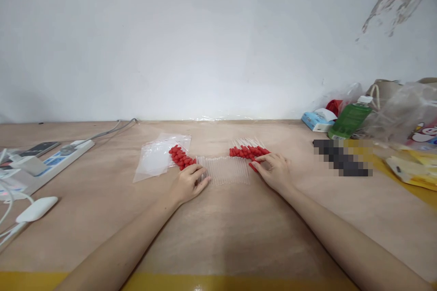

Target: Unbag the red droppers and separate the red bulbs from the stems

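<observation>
A row of slim clear tubes lies side by side on the table between my hands. At its left end, my left hand has its fingers curled with thumb and fingertips closed on one or more of the tubes. My right hand pinches a small red piece beside the row's right end; its fingers hide part of it. Just behind that hand lie several pale sticks with red heads. A heap of loose red pieces sits beyond my left hand, partly over clear zip bags.
On the left are a white power strip with plugs and cables, a dark phone and a white charger piece. At the right stand a tissue pack, a green bottle and plastic bags. A wall closes the back.
</observation>
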Demonstrator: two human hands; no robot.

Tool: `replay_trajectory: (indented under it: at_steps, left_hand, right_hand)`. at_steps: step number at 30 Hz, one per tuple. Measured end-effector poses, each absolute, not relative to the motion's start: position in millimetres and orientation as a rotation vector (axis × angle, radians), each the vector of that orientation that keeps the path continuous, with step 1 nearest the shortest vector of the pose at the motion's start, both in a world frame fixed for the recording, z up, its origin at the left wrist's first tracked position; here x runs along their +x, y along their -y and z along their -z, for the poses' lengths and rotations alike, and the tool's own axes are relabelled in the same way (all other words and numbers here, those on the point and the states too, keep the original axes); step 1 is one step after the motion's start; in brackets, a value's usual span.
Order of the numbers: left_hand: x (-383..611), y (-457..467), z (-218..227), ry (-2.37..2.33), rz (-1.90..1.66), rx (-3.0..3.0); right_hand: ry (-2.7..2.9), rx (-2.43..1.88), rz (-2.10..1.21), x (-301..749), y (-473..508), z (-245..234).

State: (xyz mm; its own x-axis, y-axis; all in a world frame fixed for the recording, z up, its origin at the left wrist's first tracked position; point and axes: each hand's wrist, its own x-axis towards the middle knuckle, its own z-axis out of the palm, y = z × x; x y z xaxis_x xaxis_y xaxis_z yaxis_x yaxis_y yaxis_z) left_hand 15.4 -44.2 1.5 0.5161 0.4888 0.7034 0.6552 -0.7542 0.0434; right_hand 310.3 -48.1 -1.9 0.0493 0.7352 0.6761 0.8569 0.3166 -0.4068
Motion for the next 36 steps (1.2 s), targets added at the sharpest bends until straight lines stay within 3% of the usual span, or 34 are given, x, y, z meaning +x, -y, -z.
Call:
replay_trajectory:
  at_steps: [18,36]
  left_hand:
    - [0,58,-23,1.072,0.792,-2.511]
    - [-4,58,-23,1.044,0.85,-2.568]
  right_hand:
    - [1.628,-1.522,0.107,315,44,-10]
    - [1.745,-1.727,0.201,298,6,-18]
